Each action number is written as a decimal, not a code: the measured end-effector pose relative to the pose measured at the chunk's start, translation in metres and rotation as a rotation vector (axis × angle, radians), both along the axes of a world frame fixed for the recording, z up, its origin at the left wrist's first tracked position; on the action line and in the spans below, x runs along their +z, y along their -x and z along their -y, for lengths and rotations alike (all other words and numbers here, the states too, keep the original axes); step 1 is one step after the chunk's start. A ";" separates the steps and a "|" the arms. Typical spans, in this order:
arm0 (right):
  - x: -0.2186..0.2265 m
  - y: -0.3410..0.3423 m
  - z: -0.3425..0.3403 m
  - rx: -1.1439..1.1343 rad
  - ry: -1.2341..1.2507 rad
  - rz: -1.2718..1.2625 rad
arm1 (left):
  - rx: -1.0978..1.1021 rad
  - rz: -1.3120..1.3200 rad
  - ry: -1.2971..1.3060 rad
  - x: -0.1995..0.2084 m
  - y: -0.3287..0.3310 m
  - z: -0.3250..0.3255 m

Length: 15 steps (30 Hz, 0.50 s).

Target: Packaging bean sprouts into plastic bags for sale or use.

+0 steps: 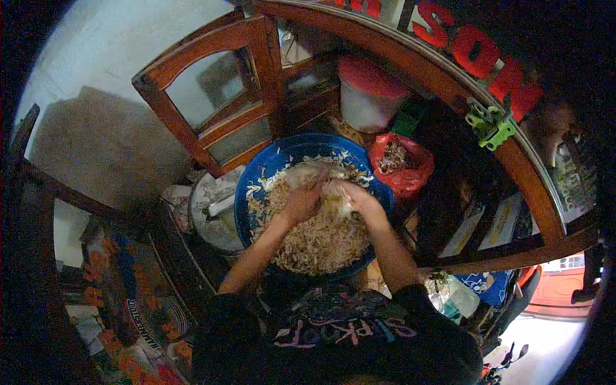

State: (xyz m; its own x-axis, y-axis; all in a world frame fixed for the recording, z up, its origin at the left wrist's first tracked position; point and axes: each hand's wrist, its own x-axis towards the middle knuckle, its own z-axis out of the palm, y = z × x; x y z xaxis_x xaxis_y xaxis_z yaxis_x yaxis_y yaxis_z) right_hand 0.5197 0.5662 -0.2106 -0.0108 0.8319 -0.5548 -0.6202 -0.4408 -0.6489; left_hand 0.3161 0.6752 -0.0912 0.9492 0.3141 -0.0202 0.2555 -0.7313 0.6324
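Our left grip (304, 203) and right grip (360, 196) both clasp a blurred, clear plastic bag (336, 205) over the pale shreds (314, 247) in the blue basin (292, 145); beside this we see a red bag (416, 181), then a red-lidded bucket (366, 106).

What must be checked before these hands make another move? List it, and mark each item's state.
1. Left hand and right hand both over the blue tub: ok.
2. Clear plastic between the hands: ok, it shows there, though blurred.
3. Firm grip on that plastic: cannot tell, the fingers are too blurred.
4. Pale shreds within reach: ok, they lie spread below the hands.
5. Tub's inner wall free of shreds: not ok, some lie against its left side.
6. Red bag beside the tub open at the top: ok, its contents show.
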 end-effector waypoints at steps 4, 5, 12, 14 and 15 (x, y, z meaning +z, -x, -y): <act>-0.015 0.038 -0.017 -0.396 -0.231 0.441 | 0.027 0.091 -0.102 -0.012 0.005 -0.001; -0.014 0.035 -0.027 -0.411 -0.231 0.444 | 0.012 0.094 -0.104 -0.006 0.001 -0.002; 0.128 0.062 -0.051 0.119 -0.226 1.552 | 0.265 0.137 0.080 -0.064 -0.013 -0.101; 0.141 0.025 -0.025 0.297 -0.147 1.260 | 0.244 0.032 0.091 -0.067 -0.026 -0.120; 0.156 0.021 -0.015 0.299 -0.147 1.259 | 0.280 -0.007 0.103 -0.070 -0.028 -0.128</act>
